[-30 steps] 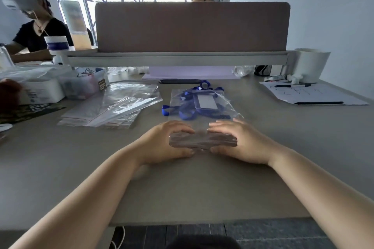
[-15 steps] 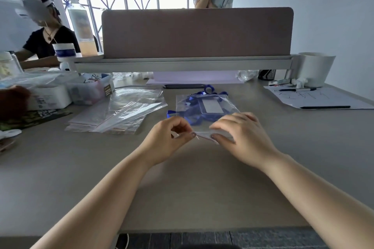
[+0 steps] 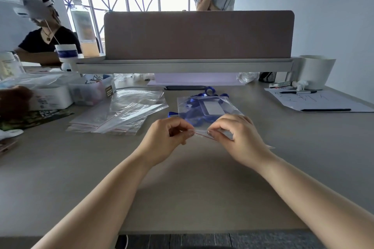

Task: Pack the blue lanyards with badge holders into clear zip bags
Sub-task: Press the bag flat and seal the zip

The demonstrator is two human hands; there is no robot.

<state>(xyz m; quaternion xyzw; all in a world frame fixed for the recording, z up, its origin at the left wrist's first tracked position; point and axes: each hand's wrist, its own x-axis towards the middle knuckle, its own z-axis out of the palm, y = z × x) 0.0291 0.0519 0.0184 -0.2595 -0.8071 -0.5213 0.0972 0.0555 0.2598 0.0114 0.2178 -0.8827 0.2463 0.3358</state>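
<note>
The near edge of the bag (image 3: 209,116), pressed flat to the desk (image 3: 192,184) a second ago under both palms, is now lifted and pinched. The left hand (image 3: 164,139) is curled nearly closed, thumb and forefinger nipped on the red zip strip (image 3: 202,134); the right hand (image 3: 236,137) is closed the same way on the strip just beside it. The lanyard (image 3: 191,116) and its badge holder (image 3: 212,108) are seen inside the bag, which lies on the desk beyond the hands, its near edge raised. A few blue loops (image 3: 210,91) show past the bag's far edge; whether these belong to another lanyard cannot be told. From flattening to pinching, the step is judged to have passed to sealing. Spare bags (image 3: 121,113) are stacked to the left.
</note>
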